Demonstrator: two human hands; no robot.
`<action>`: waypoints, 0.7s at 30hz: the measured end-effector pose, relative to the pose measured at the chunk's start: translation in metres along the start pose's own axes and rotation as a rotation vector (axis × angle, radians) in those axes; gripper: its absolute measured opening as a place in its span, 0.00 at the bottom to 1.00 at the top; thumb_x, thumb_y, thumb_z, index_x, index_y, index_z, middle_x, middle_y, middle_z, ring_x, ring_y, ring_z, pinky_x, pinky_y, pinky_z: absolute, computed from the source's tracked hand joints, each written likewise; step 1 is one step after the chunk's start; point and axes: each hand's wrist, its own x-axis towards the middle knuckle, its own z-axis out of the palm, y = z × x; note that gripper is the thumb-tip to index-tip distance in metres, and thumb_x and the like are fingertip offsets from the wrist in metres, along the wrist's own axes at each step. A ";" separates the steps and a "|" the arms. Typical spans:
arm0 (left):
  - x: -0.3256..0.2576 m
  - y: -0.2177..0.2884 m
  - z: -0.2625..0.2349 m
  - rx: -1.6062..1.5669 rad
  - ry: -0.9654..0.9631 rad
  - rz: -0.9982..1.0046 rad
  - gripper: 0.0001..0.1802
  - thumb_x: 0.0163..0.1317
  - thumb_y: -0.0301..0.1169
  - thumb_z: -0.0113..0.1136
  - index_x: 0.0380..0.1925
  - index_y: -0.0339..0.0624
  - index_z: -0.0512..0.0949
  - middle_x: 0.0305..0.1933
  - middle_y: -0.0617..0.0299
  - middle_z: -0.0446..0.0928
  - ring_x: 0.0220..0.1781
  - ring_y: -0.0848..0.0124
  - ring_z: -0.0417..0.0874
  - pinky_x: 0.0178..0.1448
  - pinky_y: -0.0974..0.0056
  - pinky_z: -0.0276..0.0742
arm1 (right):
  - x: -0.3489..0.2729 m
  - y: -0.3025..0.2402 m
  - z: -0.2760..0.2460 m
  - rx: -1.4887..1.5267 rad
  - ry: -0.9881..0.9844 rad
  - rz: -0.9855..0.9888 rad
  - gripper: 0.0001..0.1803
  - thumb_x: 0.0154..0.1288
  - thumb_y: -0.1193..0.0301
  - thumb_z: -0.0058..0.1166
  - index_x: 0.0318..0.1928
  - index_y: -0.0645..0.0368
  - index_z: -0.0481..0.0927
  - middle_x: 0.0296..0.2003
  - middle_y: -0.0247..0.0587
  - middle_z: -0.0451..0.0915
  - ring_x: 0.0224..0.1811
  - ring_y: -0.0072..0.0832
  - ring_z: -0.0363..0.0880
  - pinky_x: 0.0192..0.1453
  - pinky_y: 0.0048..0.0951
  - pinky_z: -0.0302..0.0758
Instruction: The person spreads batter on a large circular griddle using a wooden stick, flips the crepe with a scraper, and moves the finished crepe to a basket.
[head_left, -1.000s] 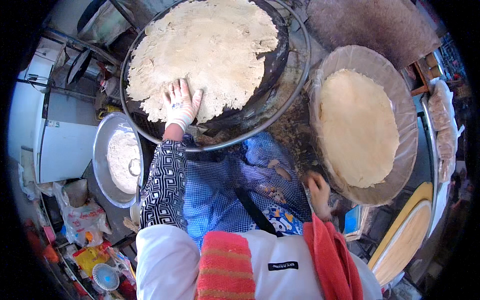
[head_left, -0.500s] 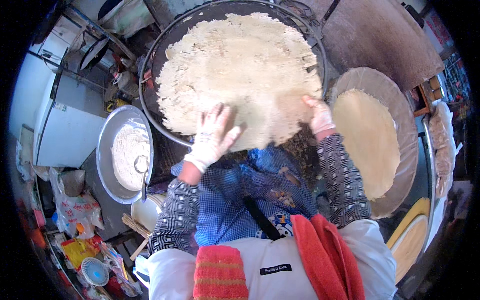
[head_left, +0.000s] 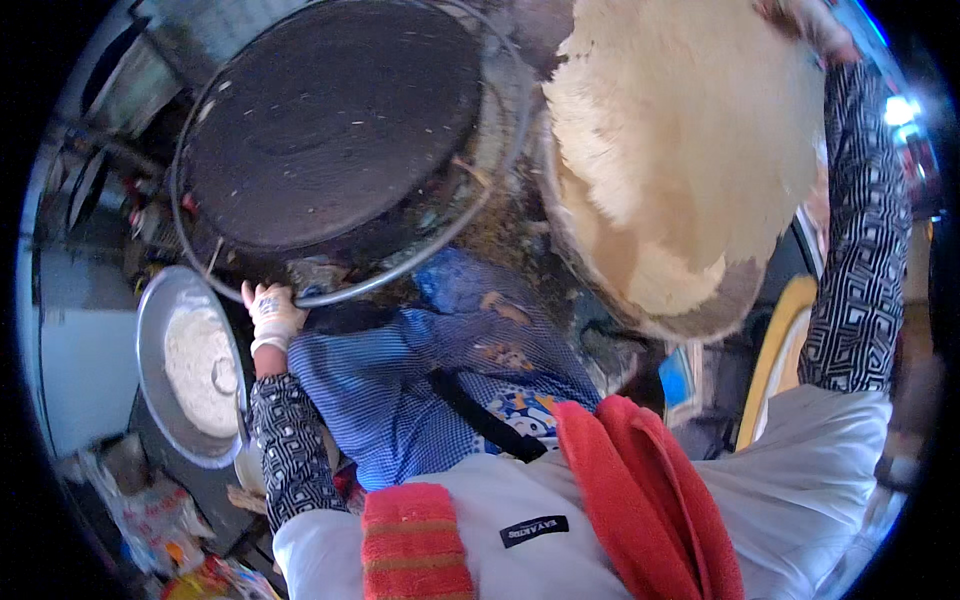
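Observation:
A big, thin, pale flatbread (head_left: 690, 150) hangs in the air at the upper right, over a round tray (head_left: 700, 320) that bears another flatbread. My right hand (head_left: 810, 20), in a light glove, grips its top edge near the frame's rim. My left hand (head_left: 270, 310), also gloved, rests on the metal rim of the large, round, black griddle (head_left: 330, 130), whose surface is bare apart from crumbs. I wear black-and-white patterned sleeves and a blue checked apron (head_left: 440, 380).
A metal bowl (head_left: 160, 400) of white batter with a ladle sits at the lower left, beside a white surface (head_left: 80, 350). Bags and small containers (head_left: 150, 520) crowd the bottom left. A yellow curved board (head_left: 770, 370) stands at the right. A red towel (head_left: 640, 500) lies on my shoulder.
The flatbread has come off the griddle and swung right, above the tray. My right hand went up with it. My left hand dropped from the bread to the griddle's rim.

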 end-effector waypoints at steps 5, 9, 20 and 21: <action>-0.001 0.031 0.017 0.049 0.045 0.029 0.22 0.50 0.50 0.67 0.41 0.49 0.84 0.45 0.59 0.83 0.58 0.57 0.77 0.75 0.43 0.48 | -0.009 -0.196 -0.025 -0.542 -0.077 0.020 0.12 0.41 0.63 0.56 0.20 0.59 0.84 0.19 0.50 0.80 0.23 0.43 0.81 0.28 0.42 0.79; -0.015 0.022 0.032 -0.142 0.246 0.198 0.27 0.50 0.58 0.66 0.37 0.46 0.82 0.40 0.56 0.80 0.53 0.54 0.77 0.74 0.41 0.48 | -0.060 -0.221 0.189 -0.182 0.032 -0.145 0.16 0.67 0.63 0.50 0.52 0.53 0.80 0.38 0.35 0.81 0.40 0.26 0.76 0.46 0.30 0.71; -0.011 0.024 0.039 -0.065 0.319 0.351 0.22 0.49 0.48 0.70 0.36 0.45 0.78 0.37 0.55 0.78 0.47 0.53 0.78 0.68 0.44 0.60 | -0.204 -0.282 0.461 0.307 -0.495 0.513 0.13 0.62 0.70 0.50 0.39 0.55 0.88 0.40 0.47 0.86 0.45 0.42 0.85 0.45 0.43 0.80; -0.014 0.026 0.033 -0.086 0.276 0.353 0.22 0.50 0.48 0.69 0.36 0.43 0.77 0.37 0.54 0.78 0.47 0.51 0.77 0.68 0.44 0.60 | -0.202 -0.282 0.456 0.336 -0.528 0.512 0.13 0.62 0.70 0.50 0.40 0.55 0.87 0.40 0.47 0.86 0.45 0.42 0.85 0.46 0.43 0.80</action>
